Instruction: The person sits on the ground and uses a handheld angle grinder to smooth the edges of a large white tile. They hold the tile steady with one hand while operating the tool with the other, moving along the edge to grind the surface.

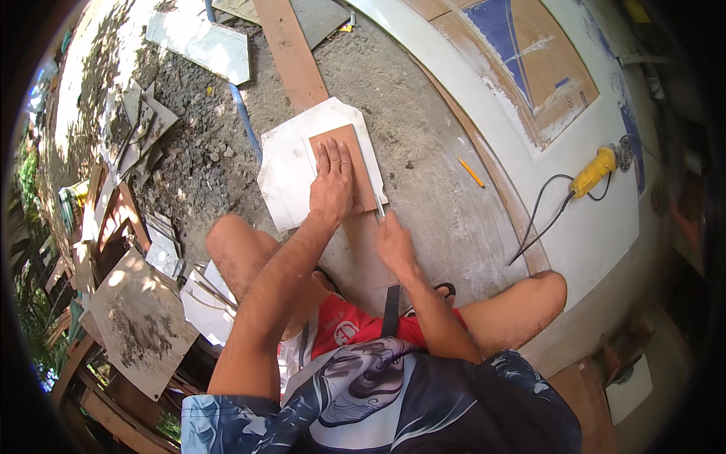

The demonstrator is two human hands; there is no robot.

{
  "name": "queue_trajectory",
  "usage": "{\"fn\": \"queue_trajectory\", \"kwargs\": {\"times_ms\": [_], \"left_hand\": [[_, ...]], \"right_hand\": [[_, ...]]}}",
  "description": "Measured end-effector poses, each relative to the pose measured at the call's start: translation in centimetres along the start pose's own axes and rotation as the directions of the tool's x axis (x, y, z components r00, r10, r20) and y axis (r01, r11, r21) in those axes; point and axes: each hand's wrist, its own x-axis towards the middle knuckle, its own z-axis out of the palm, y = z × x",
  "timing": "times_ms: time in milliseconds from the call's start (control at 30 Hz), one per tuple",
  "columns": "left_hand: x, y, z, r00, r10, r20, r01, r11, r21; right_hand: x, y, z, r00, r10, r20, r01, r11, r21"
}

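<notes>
My left hand [333, 185] lies flat, fingers stretched out, pressing on a brown rectangular board [361, 170]. Under that board is a larger white sheet [287, 163] with cut-off corners. My right hand [395, 240] is closed around a slim cutting tool whose narrow metal blade [380, 206] rests against the right edge of the brown board, near its lower corner. Its handle is hidden in my fist. A long brown plank [291, 57] runs away from me, its near end at the far edge of the white sheet.
To the right lies a big white panel [499, 113] with a yellow angle grinder [594, 172] and its cord on it. An orange pencil [471, 172] lies on the concrete. Broken board pieces [144, 125], a blue rod [246, 121] and stained offcuts [140, 325] lie leftward.
</notes>
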Motion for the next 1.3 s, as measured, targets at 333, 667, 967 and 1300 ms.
{"fn": "queue_trajectory", "kwargs": {"times_ms": [333,667,967,1300], "left_hand": [[0.5,0.1,1.6,0.996,0.026,-0.089,-0.017,0.994,0.104],[0.6,0.1,2.6,0.99,-0.008,-0.14,0.026,0.992,0.126],[0.4,0.7,3.1,0.988,-0.054,-0.147,0.06,0.997,0.037],[-0.1,1.1,2.9,0.979,-0.097,-0.177,0.077,0.99,-0.118]], "right_hand": [[10.2,-7.0,-0.7,0.993,-0.107,-0.047,0.105,0.994,-0.044],[8.6,-8.0,-9.5,0.976,-0.189,0.11,0.211,0.946,-0.245],[25.4,-18.0,-13.2,0.697,-0.095,0.711,0.67,0.442,-0.597],[24.8,-19.4,-6.1,0.559,-0.112,0.821,0.751,0.487,-0.445]]}}
